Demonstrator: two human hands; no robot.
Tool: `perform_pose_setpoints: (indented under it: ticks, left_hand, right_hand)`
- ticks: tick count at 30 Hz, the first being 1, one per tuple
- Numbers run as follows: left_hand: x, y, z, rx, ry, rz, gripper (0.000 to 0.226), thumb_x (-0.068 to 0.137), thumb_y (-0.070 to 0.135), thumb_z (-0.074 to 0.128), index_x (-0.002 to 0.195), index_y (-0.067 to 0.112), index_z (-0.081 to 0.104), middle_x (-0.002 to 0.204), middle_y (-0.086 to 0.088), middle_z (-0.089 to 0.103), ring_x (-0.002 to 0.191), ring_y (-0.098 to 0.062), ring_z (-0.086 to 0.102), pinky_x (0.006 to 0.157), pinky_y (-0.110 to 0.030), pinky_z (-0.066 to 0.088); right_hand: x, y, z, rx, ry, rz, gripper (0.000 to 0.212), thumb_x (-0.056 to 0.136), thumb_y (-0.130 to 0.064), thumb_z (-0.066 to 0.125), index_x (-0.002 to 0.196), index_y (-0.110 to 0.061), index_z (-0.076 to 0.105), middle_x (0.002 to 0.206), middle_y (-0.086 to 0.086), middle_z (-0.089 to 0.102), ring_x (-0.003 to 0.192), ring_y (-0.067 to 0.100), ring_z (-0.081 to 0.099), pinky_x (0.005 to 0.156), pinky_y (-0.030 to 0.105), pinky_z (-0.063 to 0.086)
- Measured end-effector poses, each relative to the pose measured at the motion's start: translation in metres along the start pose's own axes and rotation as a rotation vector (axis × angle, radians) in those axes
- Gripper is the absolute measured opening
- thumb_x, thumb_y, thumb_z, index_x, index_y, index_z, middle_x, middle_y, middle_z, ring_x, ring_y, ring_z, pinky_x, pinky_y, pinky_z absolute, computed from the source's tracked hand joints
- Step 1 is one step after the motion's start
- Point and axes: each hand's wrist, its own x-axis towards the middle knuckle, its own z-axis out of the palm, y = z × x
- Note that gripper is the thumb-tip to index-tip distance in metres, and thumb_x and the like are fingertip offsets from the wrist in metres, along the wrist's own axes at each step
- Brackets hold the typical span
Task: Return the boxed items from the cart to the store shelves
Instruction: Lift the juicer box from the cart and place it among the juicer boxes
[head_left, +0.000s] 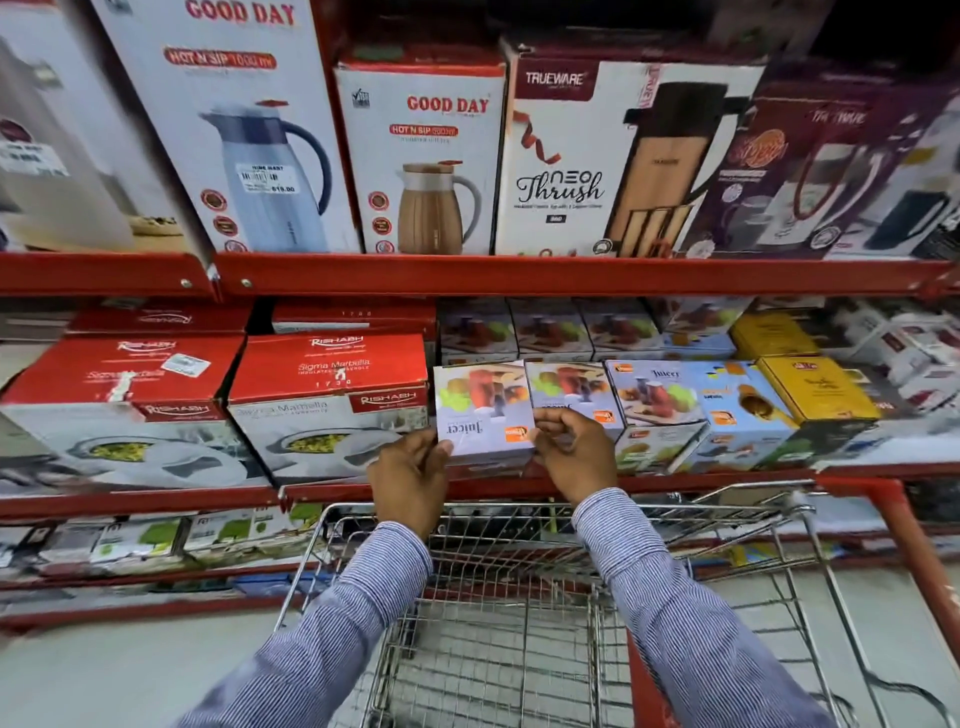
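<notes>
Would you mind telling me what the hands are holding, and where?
Both hands hold one juicer box: left hand at its lower left corner, right hand at its lower right edge.

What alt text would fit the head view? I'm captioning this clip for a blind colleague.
Both hands, left hand and right hand, hold a small white Juicer box at the front of a red middle shelf, beside matching juicer boxes and red Rishabh casserole boxes. A wire cart stands below; flask boxes fill the shelf above.
</notes>
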Motion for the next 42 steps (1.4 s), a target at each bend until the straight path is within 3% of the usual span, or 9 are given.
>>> perform_pose_setpoints:
  ticks: [10, 18, 21, 23, 25, 29, 34, 38, 42]
  left_hand:
    - [0.012, -0.011, 0.011, 0.060, -0.030, 0.006, 0.027, 0.090, 0.014, 0.067, 0.116, 0.006, 0.071, 0.106, -0.010, 0.077, 0.083, -0.012, 0.068, 0.083, -0.023, 0.051]
    - [0.027, -0.009, 0.013, 0.010, -0.001, -0.015, 0.024, 0.088, 0.018, 0.070, 0.112, 0.013, 0.070, 0.101, -0.007, 0.079, 0.084, -0.015, 0.074, 0.078, -0.025, 0.058]
    - [0.032, -0.010, 0.016, 0.052, 0.026, 0.009, 0.026, 0.090, 0.027, 0.069, 0.113, 0.015, 0.072, 0.095, -0.006, 0.080, 0.075, -0.014, 0.073, 0.071, -0.019, 0.057]
    - [0.034, -0.012, 0.018, 0.062, 0.044, 0.016, 0.028, 0.090, 0.030, 0.068, 0.114, 0.016, 0.073, 0.095, -0.005, 0.080, 0.070, -0.010, 0.069, 0.060, -0.001, 0.044]
    - [0.036, -0.012, 0.020, 0.048, 0.053, 0.019, 0.028, 0.090, 0.031, 0.067, 0.113, 0.016, 0.074, 0.093, -0.005, 0.080, 0.065, -0.003, 0.064, 0.052, 0.006, 0.036]
    - [0.037, -0.013, 0.022, 0.023, 0.052, 0.031, 0.030, 0.091, 0.030, 0.067, 0.113, 0.011, 0.074, 0.095, -0.008, 0.080, 0.064, 0.002, 0.062, 0.056, 0.010, 0.037]
    - [0.037, -0.018, 0.023, 0.013, 0.082, 0.008, 0.031, 0.089, 0.034, 0.068, 0.106, 0.009, 0.077, 0.088, -0.008, 0.080, 0.062, 0.017, 0.053, 0.051, 0.008, 0.037]
    - [0.039, -0.020, 0.025, 0.007, 0.053, -0.019, 0.032, 0.088, 0.037, 0.068, 0.103, 0.010, 0.078, 0.086, -0.006, 0.080, 0.062, 0.015, 0.056, 0.051, 0.007, 0.038]
    - [0.041, -0.023, 0.027, 0.026, 0.045, -0.020, 0.034, 0.086, 0.040, 0.070, 0.104, 0.012, 0.078, 0.088, -0.005, 0.080, 0.061, 0.015, 0.054, 0.053, 0.008, 0.039]
  right_hand:
    - [0.009, 0.013, 0.007, -0.072, 0.033, -0.002, 0.020, 0.083, -0.015, 0.073, 0.103, -0.016, 0.072, 0.095, 0.003, 0.074, 0.092, 0.021, 0.070, 0.082, 0.047, 0.060]
    - [0.017, 0.001, 0.008, -0.344, 0.088, -0.187, 0.018, 0.080, -0.020, 0.073, 0.097, -0.015, 0.078, 0.086, 0.002, 0.079, 0.075, 0.012, 0.071, 0.080, 0.032, 0.061]
    - [0.022, -0.004, 0.007, -0.445, 0.064, -0.244, 0.015, 0.080, -0.022, 0.070, 0.092, -0.018, 0.078, 0.085, 0.000, 0.079, 0.074, 0.012, 0.070, 0.077, 0.024, 0.057]
    - [0.025, -0.007, 0.005, -0.487, 0.044, -0.265, 0.015, 0.080, -0.022, 0.069, 0.091, -0.018, 0.078, 0.084, -0.001, 0.078, 0.074, 0.011, 0.070, 0.076, 0.020, 0.055]
    - [0.028, -0.011, 0.003, -0.497, 0.020, -0.288, 0.017, 0.080, -0.022, 0.067, 0.093, -0.017, 0.077, 0.084, -0.001, 0.077, 0.075, 0.012, 0.069, 0.078, 0.026, 0.059]
    - [0.039, -0.020, -0.002, -0.585, -0.069, -0.354, 0.038, 0.081, -0.036, 0.064, 0.116, -0.021, 0.065, 0.107, 0.000, 0.068, 0.091, 0.019, 0.063, 0.080, 0.036, 0.056]
    - [0.069, -0.031, -0.006, -0.791, -0.304, -0.395, 0.082, 0.077, -0.054, 0.063, 0.145, -0.018, 0.035, 0.150, 0.008, 0.041, 0.138, 0.029, 0.036, 0.110, 0.044, 0.038]
    - [0.092, -0.039, -0.006, -1.052, -0.414, -0.414, 0.115, 0.059, -0.078, 0.064, 0.148, -0.017, 0.025, 0.156, 0.009, 0.032, 0.142, 0.030, 0.030, 0.114, 0.047, 0.033]
    - [0.106, -0.042, -0.005, -1.194, -0.485, -0.451, 0.130, 0.045, -0.084, 0.067, 0.149, -0.018, 0.024, 0.154, 0.010, 0.034, 0.139, 0.031, 0.034, 0.113, 0.050, 0.034]
